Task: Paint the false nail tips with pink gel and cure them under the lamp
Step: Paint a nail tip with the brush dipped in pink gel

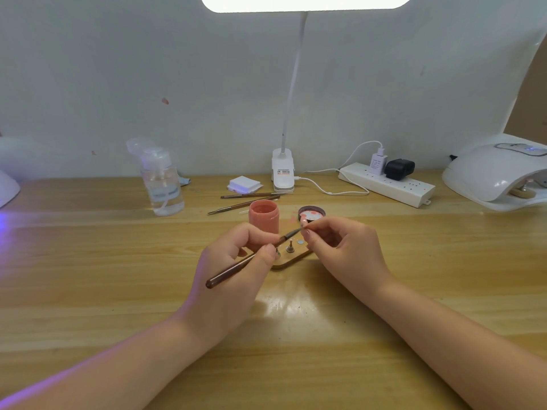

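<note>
The left hand [233,261] grips a brush [251,257], its bristles touching a nail tip [304,222] pinched by the right hand [340,247] above the table's [384,291] middle. Just behind stand the pink gel jar [264,216] and its lid [311,213]; the curing lamp [500,176] sits at the far right edge.

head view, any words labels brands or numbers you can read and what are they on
No text here can be read for certain.
Lamp clamp base: a small label with orange and dark print, too blurred to read.
White charger in the power strip: fine print, too small.
Clear pump bottle: a faint label, blurred.
Curing lamp: a lit blue display on top, not legible.
Pink gel jar: no text visible.
</note>
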Tool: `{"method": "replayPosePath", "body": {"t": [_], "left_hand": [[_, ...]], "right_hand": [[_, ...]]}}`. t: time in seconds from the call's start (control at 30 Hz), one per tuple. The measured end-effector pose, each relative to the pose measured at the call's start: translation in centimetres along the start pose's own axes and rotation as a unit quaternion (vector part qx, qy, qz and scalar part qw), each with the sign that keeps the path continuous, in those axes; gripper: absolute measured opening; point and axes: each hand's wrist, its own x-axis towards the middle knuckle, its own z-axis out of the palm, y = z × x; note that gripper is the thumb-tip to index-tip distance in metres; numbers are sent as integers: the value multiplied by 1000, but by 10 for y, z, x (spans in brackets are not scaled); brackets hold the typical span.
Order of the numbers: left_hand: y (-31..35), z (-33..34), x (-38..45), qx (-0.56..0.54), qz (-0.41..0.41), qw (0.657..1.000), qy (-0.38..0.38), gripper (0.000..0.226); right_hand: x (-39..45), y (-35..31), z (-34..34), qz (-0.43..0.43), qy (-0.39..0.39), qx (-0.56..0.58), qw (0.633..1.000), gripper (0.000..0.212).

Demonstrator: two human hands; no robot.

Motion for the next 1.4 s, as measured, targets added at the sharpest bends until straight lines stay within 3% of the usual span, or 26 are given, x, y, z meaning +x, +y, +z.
{"method": "replayPosePath", "body": {"t": [0.27,0.47,1.03,1.23,1.4], "left_hand": [[-1,3,2,57,38,998,-11,16],[1,-1,1,25,62,998,-5,13],[-6,-6,5,68,60,996,-5,11],[-6,-3,7,94,66,993,-28,18],[-6,-7,6,69,55,996,-4,18]], "right_hand": [[0,0,0,-2,-1,9,1000,7],[1,1,0,8,-3,33,999,5],[1,1,-1,21,5,61,998,15],[1,1,-2,21,-1,59,998,11],[1,1,-2,22,-3,51,998,9]]}}
